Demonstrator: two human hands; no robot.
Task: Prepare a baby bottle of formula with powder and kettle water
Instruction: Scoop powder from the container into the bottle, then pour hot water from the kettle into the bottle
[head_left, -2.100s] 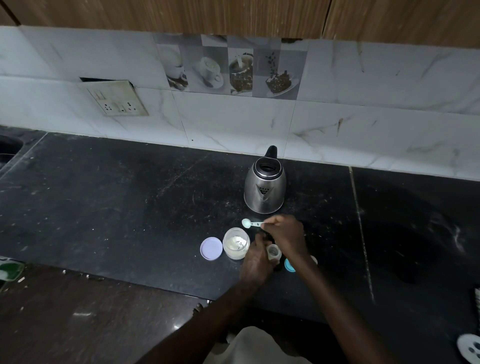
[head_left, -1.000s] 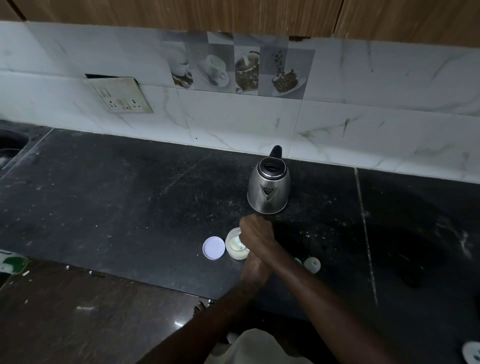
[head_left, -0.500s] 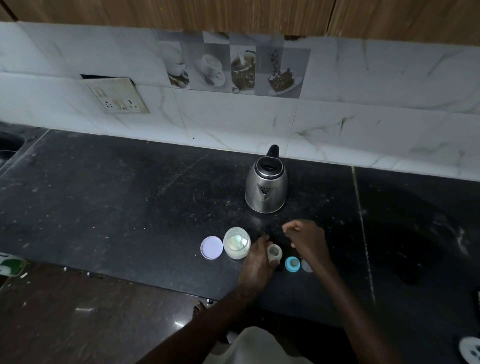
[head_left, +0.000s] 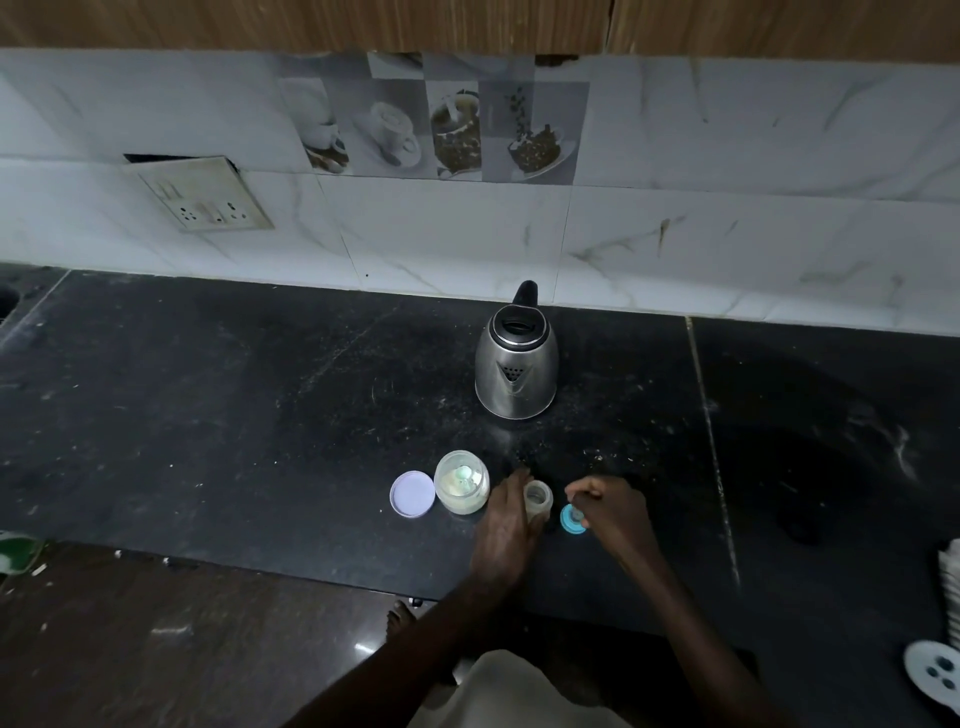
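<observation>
Head view, desk (head_left: 208, 395) inventory.
1. Baby bottle (head_left: 537, 500): uncapped, upright, close to the desk's front edge. The fingers of my left hand (head_left: 505, 527) grasp its side.
2. Blue ring (head_left: 570, 519): just right of the bottle. The fingers of my right hand (head_left: 612, 512) curl down and pinch it.
3. Powder jar (head_left: 461, 486): open, scoop (head_left: 462, 474) inside, lid (head_left: 412, 494) flat beside it.
4. Kettle (head_left: 516, 366): well back, near the wall (head_left: 467, 249).
5. Wide bare desk to the left.
</observation>
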